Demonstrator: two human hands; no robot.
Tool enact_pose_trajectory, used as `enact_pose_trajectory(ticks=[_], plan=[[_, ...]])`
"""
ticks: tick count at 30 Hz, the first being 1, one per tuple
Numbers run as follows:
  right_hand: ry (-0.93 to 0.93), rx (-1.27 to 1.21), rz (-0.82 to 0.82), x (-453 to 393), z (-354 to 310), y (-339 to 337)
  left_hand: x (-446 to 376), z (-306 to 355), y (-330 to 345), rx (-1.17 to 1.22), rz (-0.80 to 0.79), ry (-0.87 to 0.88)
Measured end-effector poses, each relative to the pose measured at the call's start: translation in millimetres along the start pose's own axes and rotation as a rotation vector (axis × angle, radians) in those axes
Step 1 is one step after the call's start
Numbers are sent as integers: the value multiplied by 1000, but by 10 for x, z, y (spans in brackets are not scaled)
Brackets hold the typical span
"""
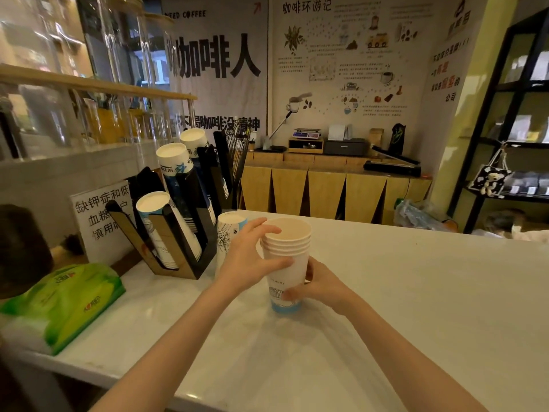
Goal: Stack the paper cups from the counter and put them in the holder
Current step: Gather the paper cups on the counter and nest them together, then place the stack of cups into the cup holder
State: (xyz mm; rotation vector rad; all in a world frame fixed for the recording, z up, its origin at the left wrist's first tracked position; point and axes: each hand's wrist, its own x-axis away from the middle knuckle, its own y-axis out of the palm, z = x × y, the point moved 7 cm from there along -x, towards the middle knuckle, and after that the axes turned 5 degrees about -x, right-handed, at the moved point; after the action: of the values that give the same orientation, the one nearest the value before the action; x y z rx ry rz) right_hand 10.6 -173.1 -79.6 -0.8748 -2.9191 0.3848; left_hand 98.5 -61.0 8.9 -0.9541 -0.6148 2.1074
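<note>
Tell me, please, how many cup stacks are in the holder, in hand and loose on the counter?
Stacks in the holder: 3
Stack held by left hand and right hand: 1
Upside-down cups on the counter: 1
Total: 5

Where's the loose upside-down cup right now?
Centre-left of the head view, the cup stands on the counter between the holder and the left hand.

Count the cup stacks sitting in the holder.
3: front stack, middle stack, back stack, each leaning in its own slot of the holder. More may be hidden behind.
</note>
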Motion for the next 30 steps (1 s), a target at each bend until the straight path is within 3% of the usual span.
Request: enact_pose_trajectory(ticks=[7,13,17,21,30], plan=[[-107,-64,88,-17,-417,-202,-78,-40,-555,118,321,-15],[-269,-132,242,-74,-967,-419,-72,-236,-732,206,439,-76],[-420,-258,375,-98,-1349,-512,-129,-283,-674,286,373,-136],[-605,-144,460,-148,-1787,-393,-192,-395,-522,368,295,-215],[-582,84,302,-640,-2056,156,-122,-695,-338,425,210,-315]])
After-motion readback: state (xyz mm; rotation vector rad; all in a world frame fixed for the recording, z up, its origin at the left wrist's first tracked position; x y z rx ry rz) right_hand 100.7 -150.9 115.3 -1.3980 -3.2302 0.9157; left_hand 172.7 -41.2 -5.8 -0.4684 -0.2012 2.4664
